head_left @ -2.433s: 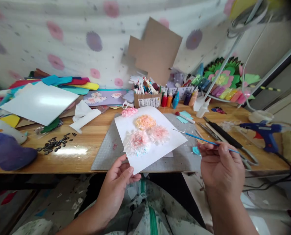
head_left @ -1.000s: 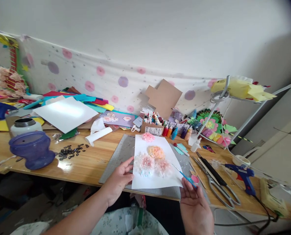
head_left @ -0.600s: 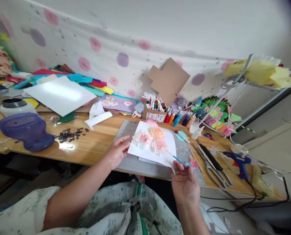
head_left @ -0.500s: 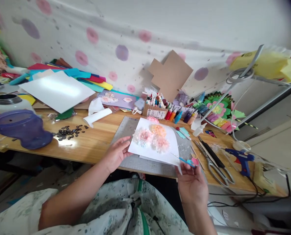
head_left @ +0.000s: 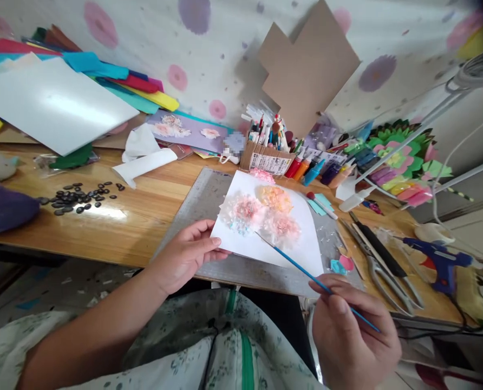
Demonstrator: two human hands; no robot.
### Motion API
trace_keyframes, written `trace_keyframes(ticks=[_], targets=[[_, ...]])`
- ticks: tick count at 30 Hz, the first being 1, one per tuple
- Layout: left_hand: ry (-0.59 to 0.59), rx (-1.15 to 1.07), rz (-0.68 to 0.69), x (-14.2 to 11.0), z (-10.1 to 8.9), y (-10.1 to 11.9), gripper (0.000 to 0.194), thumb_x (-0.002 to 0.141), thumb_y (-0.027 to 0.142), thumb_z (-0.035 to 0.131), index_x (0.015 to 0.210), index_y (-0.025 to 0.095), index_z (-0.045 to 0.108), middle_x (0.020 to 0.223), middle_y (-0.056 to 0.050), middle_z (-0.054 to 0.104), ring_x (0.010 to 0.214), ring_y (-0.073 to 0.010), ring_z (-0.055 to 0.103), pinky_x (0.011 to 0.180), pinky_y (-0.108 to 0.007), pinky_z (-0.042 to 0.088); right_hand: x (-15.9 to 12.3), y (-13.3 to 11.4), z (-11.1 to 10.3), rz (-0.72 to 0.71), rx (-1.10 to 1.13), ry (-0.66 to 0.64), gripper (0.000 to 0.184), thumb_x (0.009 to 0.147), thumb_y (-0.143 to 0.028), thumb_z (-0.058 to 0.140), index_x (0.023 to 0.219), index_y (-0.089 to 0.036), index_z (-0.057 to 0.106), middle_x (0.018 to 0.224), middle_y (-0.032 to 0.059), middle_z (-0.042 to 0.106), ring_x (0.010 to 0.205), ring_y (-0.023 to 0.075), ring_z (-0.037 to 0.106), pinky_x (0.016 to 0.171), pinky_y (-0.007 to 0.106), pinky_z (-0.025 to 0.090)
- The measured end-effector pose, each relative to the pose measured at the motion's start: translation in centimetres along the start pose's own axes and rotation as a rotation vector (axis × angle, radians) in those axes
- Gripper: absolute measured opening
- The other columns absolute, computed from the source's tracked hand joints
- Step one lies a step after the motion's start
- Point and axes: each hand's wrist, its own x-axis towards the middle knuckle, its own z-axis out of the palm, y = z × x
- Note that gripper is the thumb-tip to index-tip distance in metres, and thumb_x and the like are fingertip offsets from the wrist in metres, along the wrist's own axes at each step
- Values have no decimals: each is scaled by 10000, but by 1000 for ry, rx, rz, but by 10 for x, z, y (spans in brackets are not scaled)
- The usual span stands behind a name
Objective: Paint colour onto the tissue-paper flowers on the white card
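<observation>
A white sheet of paper (head_left: 237,246) carries several ruffled flowers, among them an orange one (head_left: 274,198) and a pale pink one (head_left: 284,228). My left hand (head_left: 184,254) pinches the sheet's left corner between thumb and fingers. Between the thumb and fingers of my right hand (head_left: 353,325) is a thin blue paintbrush (head_left: 294,262). Its tip points up and left over the paper, close to the lower flowers; whether it touches cannot be made out. Under the paper lies a grey cutting mat (head_left: 184,230).
Scissors (head_left: 382,271) and a blue glue gun (head_left: 436,262) lie at the right. Small pink and blue scraps (head_left: 341,264) rest on the mat. Black pebbles (head_left: 81,197) are scattered at the left. Behind stands a cardboard box of pens (head_left: 266,157) beside paint bottles (head_left: 302,169).
My right hand has taken up the blue paintbrush and brought its tip over the paper. My left hand has closed on the sheet's corner. The camera view has moved closer.
</observation>
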Motion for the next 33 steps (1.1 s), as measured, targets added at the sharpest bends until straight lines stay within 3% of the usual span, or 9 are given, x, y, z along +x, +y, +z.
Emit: trace_keyframes(ticks=[6,11,27,33], targets=[[-114,25,-28,1,-3,-1,399,787,304,885,1169,246,783,1110,-74,817,947,-196,758,800,-266,632,1,7,-4,-114,-115,-166,202,835,-24,702,995,-140,740,902,40,759,874,187,737,817,369,589],[-134,14,-41,0,-5,-1,420,793,298,880,1200,270,781,1120,-64,824,933,-191,765,797,-258,632,5,7,1,-157,-166,-229,190,845,-28,693,998,-134,733,880,46,745,854,198,731,785,378,580],[-183,-1,-38,3,-7,-5,421,820,275,833,1229,204,764,1164,-124,810,942,-234,774,835,-309,620,8,2,3,-218,-239,-217,219,826,-19,703,1014,-124,742,898,53,735,838,221,736,791,407,573],[-206,-11,-33,2,-10,-7,420,848,269,816,1262,236,752,1187,-102,806,959,-209,766,847,-292,616,7,-1,5,-208,-264,-184,55,889,-173,722,943,-164,729,797,36,722,766,209,716,720,395,581]])
